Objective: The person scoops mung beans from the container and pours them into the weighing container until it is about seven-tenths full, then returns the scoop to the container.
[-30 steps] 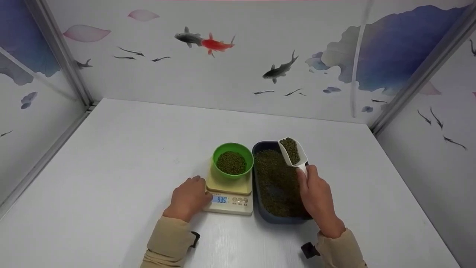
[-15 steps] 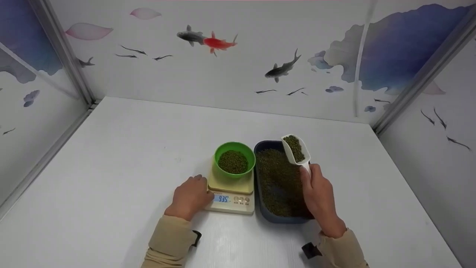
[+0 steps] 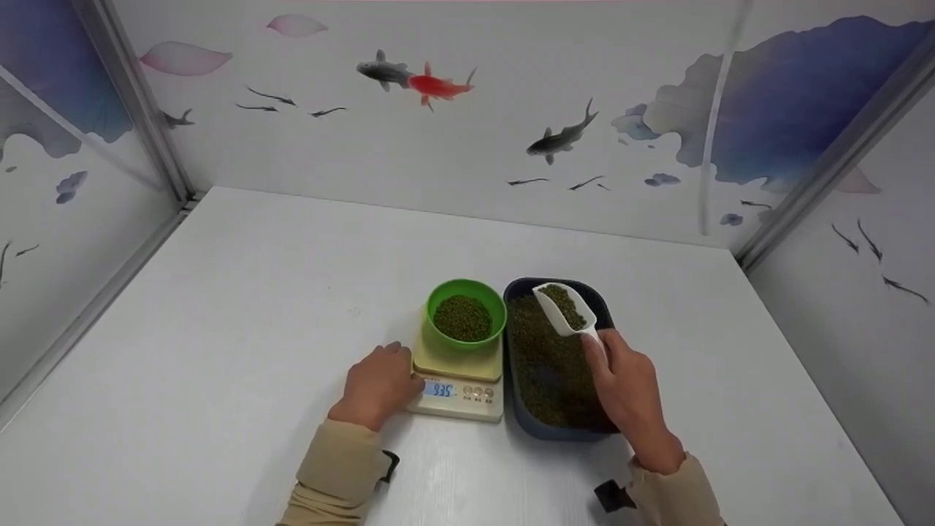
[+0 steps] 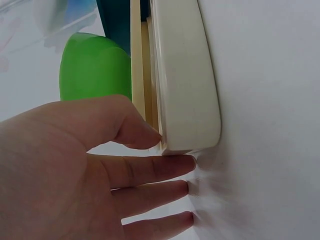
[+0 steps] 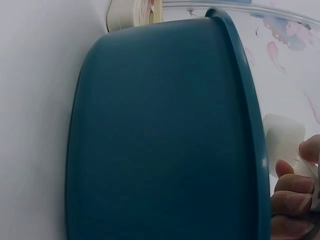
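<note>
My right hand [image 3: 632,383] grips the handle of a white scoop [image 3: 566,310] loaded with small green-brown grains like mung beans. The scoop hangs over the far part of a dark blue tub [image 3: 524,413] partly filled with the same grains. Left of the tub, a kitchen scale [image 3: 488,408] reads 935 or 93.5. On its yellowish platform stands a green bowl [image 3: 502,315] holding more grains. My left hand [image 3: 380,383] holds the scale's near left side, thumb [image 4: 142,132] on the upper edge and index finger along the side; the other fingertips rest on the table.
The white table [image 3: 241,314] carries the scale and tub side by side, almost touching. A back wall [image 3: 467,168] painted with fish and side walls with metal corner posts [image 3: 150,109] enclose it. Black straps show at both sleeves.
The loaded scoop moved slightly right and away, then came back left and nearer, its tip now turned more toward the bowl. The left hand stays on the scale; the reading is unchanged.
</note>
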`<state>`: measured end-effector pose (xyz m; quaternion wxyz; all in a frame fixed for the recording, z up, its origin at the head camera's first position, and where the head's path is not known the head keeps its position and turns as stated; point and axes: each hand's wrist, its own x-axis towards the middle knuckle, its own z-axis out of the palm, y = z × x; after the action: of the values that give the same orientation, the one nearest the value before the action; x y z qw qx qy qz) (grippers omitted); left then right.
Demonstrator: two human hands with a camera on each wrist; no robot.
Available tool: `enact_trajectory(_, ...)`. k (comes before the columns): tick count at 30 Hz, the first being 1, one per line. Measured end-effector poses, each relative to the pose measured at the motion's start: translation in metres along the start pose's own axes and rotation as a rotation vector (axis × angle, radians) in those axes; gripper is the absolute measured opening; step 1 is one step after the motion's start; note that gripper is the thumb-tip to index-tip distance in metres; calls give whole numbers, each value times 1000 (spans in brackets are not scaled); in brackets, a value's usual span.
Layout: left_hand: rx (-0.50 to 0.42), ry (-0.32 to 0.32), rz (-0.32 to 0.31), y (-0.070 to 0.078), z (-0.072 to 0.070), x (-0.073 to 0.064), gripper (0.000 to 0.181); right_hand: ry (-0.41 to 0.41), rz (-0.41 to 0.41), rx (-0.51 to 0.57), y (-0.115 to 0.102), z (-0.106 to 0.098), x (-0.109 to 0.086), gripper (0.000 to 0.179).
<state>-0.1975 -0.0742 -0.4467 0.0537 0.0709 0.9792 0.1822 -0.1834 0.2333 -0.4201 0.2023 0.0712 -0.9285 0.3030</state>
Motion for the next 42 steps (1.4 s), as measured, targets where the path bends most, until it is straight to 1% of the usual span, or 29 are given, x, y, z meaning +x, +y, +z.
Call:
enact_trajectory(9, -1, -8, -3, 2, -4, 1, 28, 7, -51, -2, -12, 7, -2, 28)
enact_trajectory(16, -2, -19, 4, 5, -6, 3, 32, 9, -115, -6, -31, 18, 4, 28)
enact_trajectory(23, -17, -18, -1, 3, -5, 2, 29, -13, -120, 23, -45, 32, 14, 32)
enact_trajectory(33, -31, -17, -3, 1, 0, 1, 28, -3, -131, 80, -59, 46, 21, 29)
enact_trajectory(38, -30, -6, 0, 0, 1, 1, 27, 7, -133, 63, -60, 47, 23, 28)
enact_trajectory(42, -23, -12, -8, 0, -2, 1, 30, 20, -120, 53, -60, 44, 24, 28)
